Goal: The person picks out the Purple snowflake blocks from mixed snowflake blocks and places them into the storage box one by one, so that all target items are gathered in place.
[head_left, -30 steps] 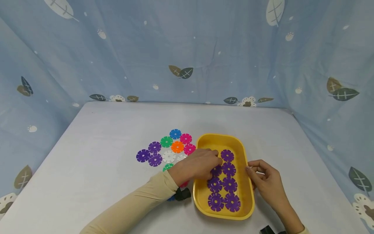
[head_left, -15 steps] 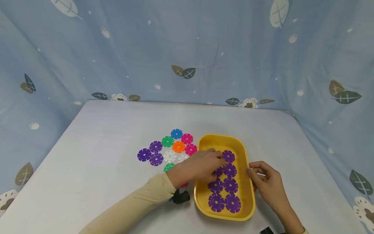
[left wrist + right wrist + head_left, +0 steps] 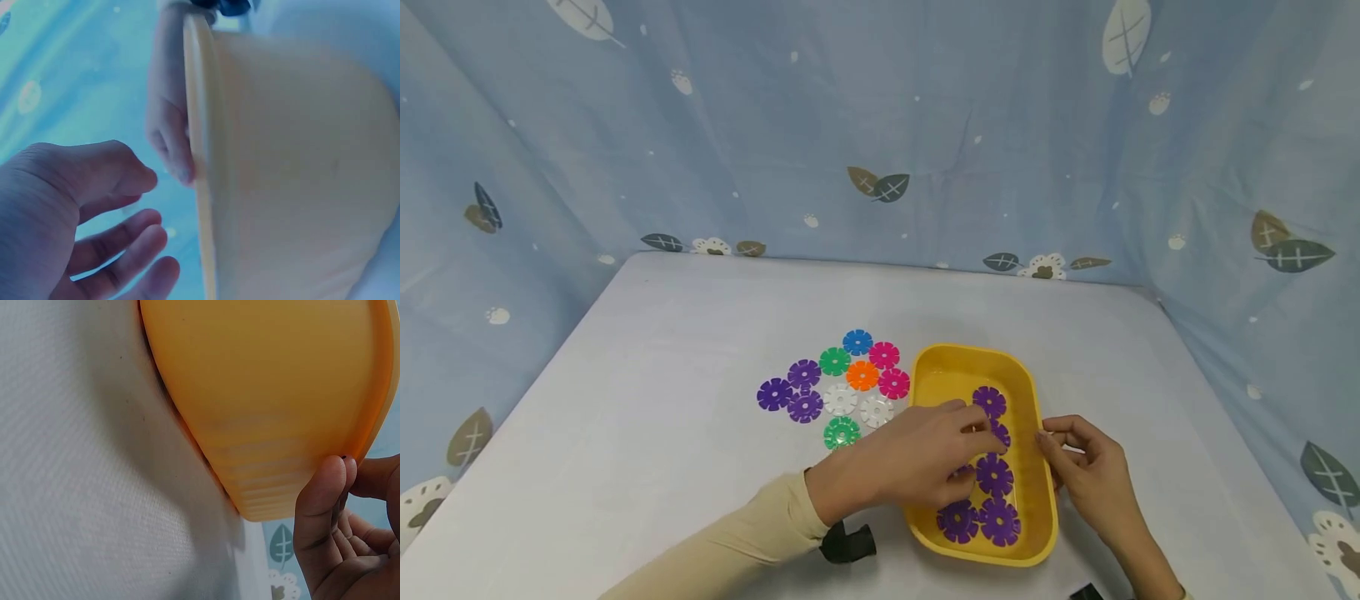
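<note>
A yellow plastic tray (image 3: 943,375) sits on the white table, holding several purple snowflake discs (image 3: 995,476) in two columns. My left hand (image 3: 921,457) reaches over the tray from the left and hides part of the discs. In the left wrist view, the left hand's (image 3: 94,212) thumb and fingers are loosely bent and apart, with nothing seen between them. On the opposite side, my right hand (image 3: 1092,475) pinches the tray's right rim. The right wrist view shows its thumb and finger (image 3: 325,487) at the edge of the yellow wall (image 3: 262,394).
Left of the tray lie more snowflake discs: purple (image 3: 805,406), green (image 3: 842,432), white (image 3: 840,399), orange (image 3: 862,375), pink (image 3: 883,355) and blue (image 3: 857,342). A black camera mount (image 3: 848,543) hangs under the left wrist. A blue patterned curtain (image 3: 880,125) surrounds the table.
My left hand has moved toward the near end of the tray, leaving more of the white and green discs visible. The right hand stays at the rim; the view has shifted slightly.
</note>
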{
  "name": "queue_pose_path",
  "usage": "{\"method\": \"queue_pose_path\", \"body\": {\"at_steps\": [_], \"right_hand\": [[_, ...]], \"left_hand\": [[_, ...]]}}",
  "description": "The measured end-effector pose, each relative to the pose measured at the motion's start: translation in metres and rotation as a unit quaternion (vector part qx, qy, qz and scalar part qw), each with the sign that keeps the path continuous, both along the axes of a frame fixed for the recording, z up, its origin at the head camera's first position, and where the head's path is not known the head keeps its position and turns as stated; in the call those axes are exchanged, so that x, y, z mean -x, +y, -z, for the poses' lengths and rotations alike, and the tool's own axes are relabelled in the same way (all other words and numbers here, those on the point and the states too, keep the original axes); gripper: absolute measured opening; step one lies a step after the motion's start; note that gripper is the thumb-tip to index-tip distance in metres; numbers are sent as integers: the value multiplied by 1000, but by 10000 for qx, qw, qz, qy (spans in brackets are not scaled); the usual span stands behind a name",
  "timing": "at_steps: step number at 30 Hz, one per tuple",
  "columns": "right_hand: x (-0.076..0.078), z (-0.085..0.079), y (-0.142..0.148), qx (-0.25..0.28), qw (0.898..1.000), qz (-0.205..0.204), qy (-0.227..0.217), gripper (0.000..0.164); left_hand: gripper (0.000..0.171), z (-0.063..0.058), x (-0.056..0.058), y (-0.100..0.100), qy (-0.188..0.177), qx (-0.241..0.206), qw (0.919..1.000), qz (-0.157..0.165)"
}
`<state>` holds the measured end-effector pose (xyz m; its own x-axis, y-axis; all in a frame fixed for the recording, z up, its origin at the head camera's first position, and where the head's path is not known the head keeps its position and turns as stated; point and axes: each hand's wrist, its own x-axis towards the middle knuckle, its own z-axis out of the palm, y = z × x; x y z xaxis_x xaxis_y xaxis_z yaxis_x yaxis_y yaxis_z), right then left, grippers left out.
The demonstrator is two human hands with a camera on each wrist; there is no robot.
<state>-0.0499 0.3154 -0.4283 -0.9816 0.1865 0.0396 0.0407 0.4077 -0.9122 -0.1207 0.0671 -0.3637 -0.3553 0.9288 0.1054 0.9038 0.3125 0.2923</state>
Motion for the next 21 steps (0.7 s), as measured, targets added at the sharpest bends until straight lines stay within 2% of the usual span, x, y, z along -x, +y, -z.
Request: {"method": "queue_pose_path", "body": {"at_steps": [8, 15, 21], "right_hand": [[0, 0, -1, 87, 9997, 106, -197, 26], [-1, 0, -3, 95, 9984, 275, -486, 31], [0, -3, -3, 85, 9971, 419, -633, 34]], "left_hand": [[34, -1, -24, -18, 9, -819, 9959, 378], [32, 2, -42, -35, -419, -797, 9952, 379], [29, 6, -51, -48, -900, -794, 9922, 335]]}}
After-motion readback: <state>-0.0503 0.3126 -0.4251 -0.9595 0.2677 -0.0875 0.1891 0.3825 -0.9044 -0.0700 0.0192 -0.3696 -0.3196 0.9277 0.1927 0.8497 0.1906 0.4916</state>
